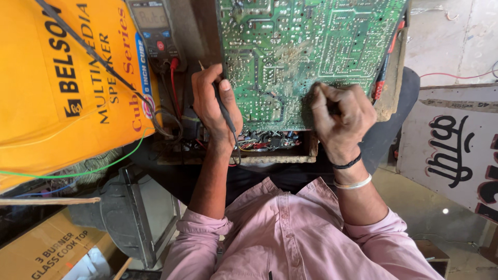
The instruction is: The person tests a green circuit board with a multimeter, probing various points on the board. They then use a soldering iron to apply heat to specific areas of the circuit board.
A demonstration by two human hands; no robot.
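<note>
green board (301, 52) lies solder-side up on an open chassis (280, 155) – stiff, light, fragile, best held by its edges. left hand (215, 106) pinches a black probe (226, 111) on it; right hand (340, 116) is fisted around another, barely visible.

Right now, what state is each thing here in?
Circuit board: solder side up, tilted over an open wooden tray.
Left hand: holding a black probe against the board.
Right hand: fist closed, pressed to the board's edge.
Multimeter: lying flat, leads plugged in.
Yellow carton: closed.
</note>
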